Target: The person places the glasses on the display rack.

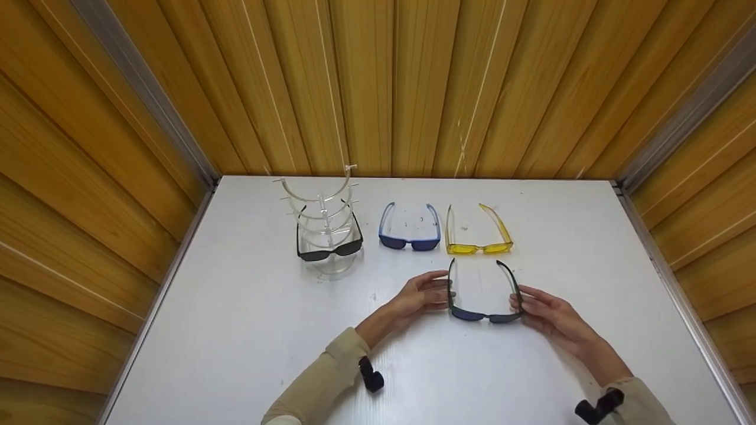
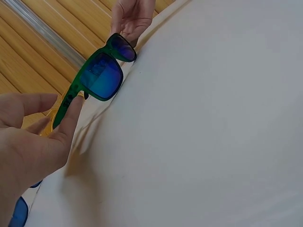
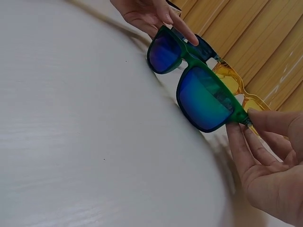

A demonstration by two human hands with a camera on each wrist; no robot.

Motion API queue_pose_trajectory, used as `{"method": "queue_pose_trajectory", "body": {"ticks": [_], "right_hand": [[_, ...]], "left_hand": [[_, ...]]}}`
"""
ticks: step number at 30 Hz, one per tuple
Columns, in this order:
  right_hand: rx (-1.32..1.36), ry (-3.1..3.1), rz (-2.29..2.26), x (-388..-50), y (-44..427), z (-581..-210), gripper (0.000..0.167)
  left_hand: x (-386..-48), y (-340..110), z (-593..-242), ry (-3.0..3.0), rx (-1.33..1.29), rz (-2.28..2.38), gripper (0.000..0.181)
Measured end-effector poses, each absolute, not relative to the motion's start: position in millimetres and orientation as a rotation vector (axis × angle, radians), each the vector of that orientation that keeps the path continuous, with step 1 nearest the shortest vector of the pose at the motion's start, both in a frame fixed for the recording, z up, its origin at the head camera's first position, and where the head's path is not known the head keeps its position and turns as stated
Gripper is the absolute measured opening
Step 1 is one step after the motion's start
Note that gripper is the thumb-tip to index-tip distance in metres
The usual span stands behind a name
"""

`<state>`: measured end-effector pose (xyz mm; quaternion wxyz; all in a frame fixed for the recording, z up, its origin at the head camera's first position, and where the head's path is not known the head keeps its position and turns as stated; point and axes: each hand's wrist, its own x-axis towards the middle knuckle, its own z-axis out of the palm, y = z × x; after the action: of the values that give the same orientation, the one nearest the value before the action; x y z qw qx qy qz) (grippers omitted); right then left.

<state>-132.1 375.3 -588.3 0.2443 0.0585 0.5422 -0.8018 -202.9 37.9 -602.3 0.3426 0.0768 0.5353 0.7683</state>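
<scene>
Green-framed sunglasses [image 1: 468,314] with mirrored blue-green lenses [image 3: 204,100] are held just over the front part of the white table, temples unfolded and pointing away from me. My left hand [image 1: 415,302] pinches the left temple near its hinge, as the left wrist view shows with the thumb on the green frame [image 2: 75,90]. On the other side, my right hand [image 1: 558,321] grips the right temple close to the hinge between thumb and fingers. Beyond them stand yellow sunglasses [image 1: 479,249] and blue sunglasses [image 1: 409,242], both unfolded on the tabletop.
At the left of the table [image 1: 236,330] stands a clear tiered eyewear stand [image 1: 325,221], with black sunglasses [image 1: 331,252] on a low tier and its upper arms bare. Wood-patterned walls [image 1: 413,88] enclose the back and sides.
</scene>
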Motion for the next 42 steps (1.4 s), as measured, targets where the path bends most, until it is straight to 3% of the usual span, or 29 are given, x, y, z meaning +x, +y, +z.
{"method": "queue_pose_trajectory", "body": {"ticks": [33,42], "right_hand": [[0.17,1.496,-2.109,-131.7,340.0,-575.1,0.035],[0.027,1.222,-2.304,-132.7,320.1,-578.9,0.046]], "left_hand": [[-194.0,-6.8,-593.2,1.396,0.255,1.99,0.08],[-194.4,-28.0,-588.0,1.414,0.282,2.02,0.079]]}}
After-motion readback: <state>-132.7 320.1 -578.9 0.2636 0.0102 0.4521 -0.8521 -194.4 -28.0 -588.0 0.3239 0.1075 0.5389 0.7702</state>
